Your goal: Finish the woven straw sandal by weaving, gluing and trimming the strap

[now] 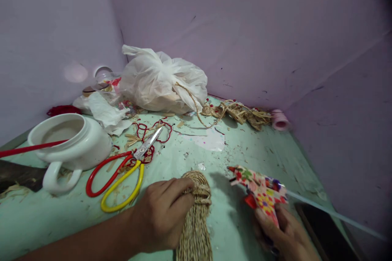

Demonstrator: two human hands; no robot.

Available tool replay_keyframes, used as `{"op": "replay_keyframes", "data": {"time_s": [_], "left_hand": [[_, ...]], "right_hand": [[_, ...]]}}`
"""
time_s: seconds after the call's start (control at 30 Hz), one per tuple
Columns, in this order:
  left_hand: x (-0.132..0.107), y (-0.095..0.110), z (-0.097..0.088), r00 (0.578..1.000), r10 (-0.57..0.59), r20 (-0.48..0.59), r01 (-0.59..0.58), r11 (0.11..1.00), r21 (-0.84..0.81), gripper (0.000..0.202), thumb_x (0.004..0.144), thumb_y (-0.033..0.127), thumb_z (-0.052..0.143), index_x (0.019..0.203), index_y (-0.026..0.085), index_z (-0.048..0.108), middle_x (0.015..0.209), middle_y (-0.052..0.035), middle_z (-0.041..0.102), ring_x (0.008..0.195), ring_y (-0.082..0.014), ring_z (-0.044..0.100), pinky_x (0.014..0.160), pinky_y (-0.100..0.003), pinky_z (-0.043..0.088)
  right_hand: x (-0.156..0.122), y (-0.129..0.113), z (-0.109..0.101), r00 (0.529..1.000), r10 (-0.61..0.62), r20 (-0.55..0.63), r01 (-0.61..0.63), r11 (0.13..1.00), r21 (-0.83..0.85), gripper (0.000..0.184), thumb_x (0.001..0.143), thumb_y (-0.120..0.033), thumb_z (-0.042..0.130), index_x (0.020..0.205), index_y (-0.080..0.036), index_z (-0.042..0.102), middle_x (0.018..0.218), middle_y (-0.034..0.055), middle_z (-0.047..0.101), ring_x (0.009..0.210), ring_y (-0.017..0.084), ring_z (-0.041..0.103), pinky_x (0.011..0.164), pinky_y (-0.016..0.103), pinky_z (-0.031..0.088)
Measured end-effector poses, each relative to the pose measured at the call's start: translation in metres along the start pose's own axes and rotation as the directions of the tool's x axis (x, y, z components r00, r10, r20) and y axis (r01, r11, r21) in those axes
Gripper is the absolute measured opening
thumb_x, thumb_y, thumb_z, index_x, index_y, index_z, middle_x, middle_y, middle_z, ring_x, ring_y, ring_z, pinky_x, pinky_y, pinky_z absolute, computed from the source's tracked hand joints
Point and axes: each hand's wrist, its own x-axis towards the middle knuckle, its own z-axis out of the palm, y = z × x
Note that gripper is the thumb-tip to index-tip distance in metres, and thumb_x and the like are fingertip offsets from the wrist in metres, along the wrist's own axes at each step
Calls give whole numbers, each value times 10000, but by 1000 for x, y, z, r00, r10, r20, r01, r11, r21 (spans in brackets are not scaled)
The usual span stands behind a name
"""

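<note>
A flat piece of coiled straw rope point(196, 232), rounded at its far end, lies on the table in front of me. My left hand point(167, 212) grips its left edge near a raised loop of the same rope, thumb and fingers pressed together. Off to the right, my right hand point(278, 228) is wrapped round the handle of a flower-patterned glue gun point(260, 189). Its red nozzle points left and is apart from the rope piece. A long translucent glue stick point(333, 213) sticks out of the gun's back.
Red-and-yellow-handled scissors point(142, 151) lie left of the rope piece, beside a white mug-like pot point(94, 142). A tied white plastic bag point(162, 81), straw scraps point(245, 116) and a pink spool point(279, 120) line the wall. A dark phone-like slab point(324, 232) lies at right.
</note>
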Motion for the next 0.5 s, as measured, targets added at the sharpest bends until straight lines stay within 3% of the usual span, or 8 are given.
{"op": "replay_keyframes", "data": {"time_s": [0.1,0.2,0.23,0.33,0.4,0.5], "left_hand": [[0,1,0,1000,-24,-16,24,1000,-12,227,658,-6,460,817,127,553,912,-115,620,739,-170,593,558,-269,511],[1,0,0,999,-43,-16,42,999,-23,221,658,-5,475,819,123,555,917,-114,615,748,-170,596,576,-272,516],[1,0,0,999,-46,-15,46,999,-26,216,663,-2,479,821,123,556,916,-113,614,752,-169,597,582,-271,518],[0,-1,0,998,-58,-8,58,998,-39,213,676,1,482,828,130,559,923,-107,611,765,-164,597,600,-265,521],[0,-2,0,998,-65,5,65,997,-49,220,672,0,486,835,129,559,927,-107,607,779,-165,596,611,-265,522],[1,-2,0,997,-77,16,78,994,-71,222,672,-3,492,842,125,555,922,-107,600,784,-161,595,624,-263,522]], "right_hand": [[15,-2,2,996,65,-53,-62,997,51,332,650,-497,638,607,-181,548,521,-22,504,444,113,463,400,208,405],[25,-10,-3,996,-8,-92,-10,980,-196,369,631,-538,611,603,-171,597,512,7,543,473,152,520,420,232,413],[26,-13,-6,992,-49,-113,6,937,-350,382,631,-559,593,605,-179,620,490,14,550,460,169,527,401,241,398],[20,-23,-12,948,-249,-198,29,687,-726,372,654,-572,571,735,-230,692,557,44,633,427,201,544,345,260,352],[13,-30,-6,891,-433,-136,204,649,-733,296,720,-483,570,877,-255,676,776,58,684,503,190,591,391,267,419],[6,-41,18,750,-638,173,635,622,-457,206,800,-249,542,996,-260,605,931,45,641,712,156,621,558,238,498]]}}
